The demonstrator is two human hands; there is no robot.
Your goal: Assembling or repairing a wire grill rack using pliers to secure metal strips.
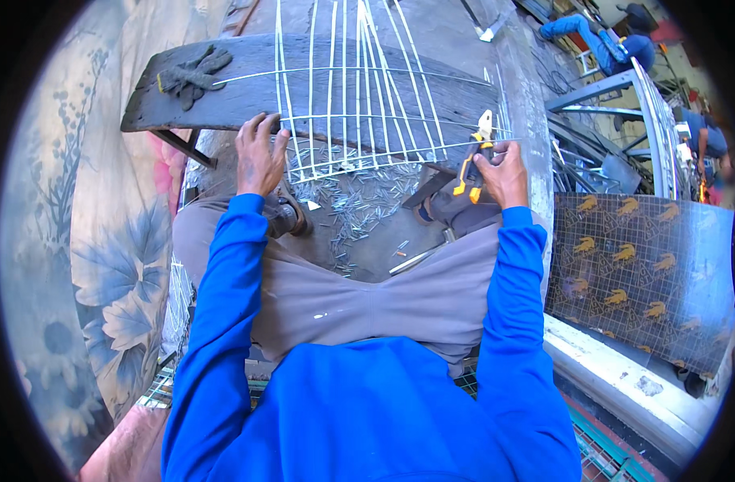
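A grid of thin pale metal wires (333, 88) lies over a dark wooden bench (214, 104), its near end jutting past the bench's edge. At the grid's near left corner is my left hand (258, 161), thumb and fingers apart, the fingertips close to the outer wire. My right hand (505, 173) is closed round yellow-and-black pliers (468, 165), jaws up and handles down. A cross wire (415, 151) runs to the right thumb and fingertips; whether they pinch it cannot be made out.
Dark work gloves (193, 76) lie on the bench's left end. Cut wire bits (359, 209) litter the floor between my feet. A patterned curtain (110, 241) hangs at left. Metal frames (657, 120) and a printed panel (624, 273) stand at right, with other people (608, 44) beyond.
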